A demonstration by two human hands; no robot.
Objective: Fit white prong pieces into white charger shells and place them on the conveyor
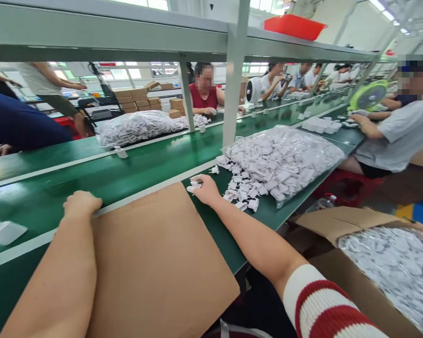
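My right hand (205,188) is closed on a small white plastic plug part (193,186) at the far right corner of a brown cardboard sheet (155,253). To its right lie loose white plug parts (245,190), spilling from a large clear plastic bag (285,157) full of them. My left hand (80,204) is over the belt's edge strip, by the sheet's far left corner. Its fingers curl inward and away from me, so whatever they hold is hidden. The cardboard lies flat on the green work surface, between my forearms.
A green conveyor belt (141,164) runs across in front, with a white piece (5,232) at left. A shelf post (234,80) rises beyond the bag. At lower right stands an open carton (359,267) of white parts. Several people sit along the line; a green fan (368,96) is near one.
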